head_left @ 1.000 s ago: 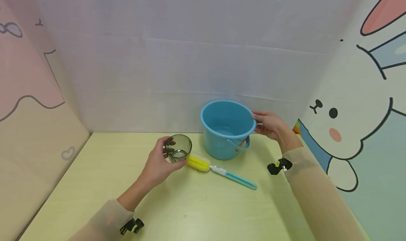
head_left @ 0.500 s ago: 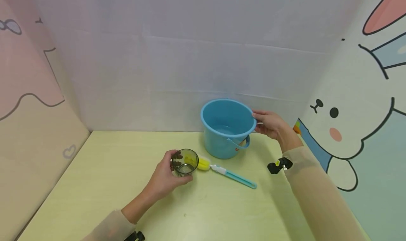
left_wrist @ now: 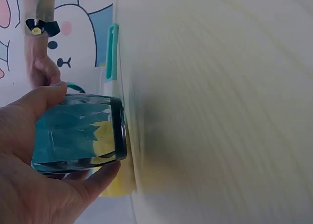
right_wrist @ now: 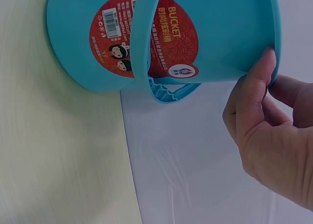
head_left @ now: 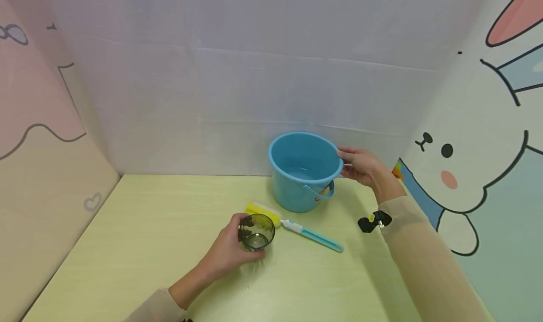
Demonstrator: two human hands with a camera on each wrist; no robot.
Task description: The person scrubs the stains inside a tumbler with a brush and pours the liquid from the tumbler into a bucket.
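My left hand holds a dark, see-through drinking glass upright, its fingers and thumb curled round the side. In the left wrist view the faceted glass has its base close over the table. A blue bucket stands against the back wall, and my right hand pinches its rim at the right. The right wrist view shows thumb and fingers on either side of that rim, plus a red label on the bucket's wall. Just beyond the glass lies a bottle brush with a yellow sponge head.
The bucket's handle hangs down at its front right. A pale wooden table carries everything. White sheeting rises behind it, and a printed rabbit panel borders the right side.
My left hand has brought the glass down and to the right, towards me, uncovering the brush's yellow head. My right hand and the bucket have stayed put.
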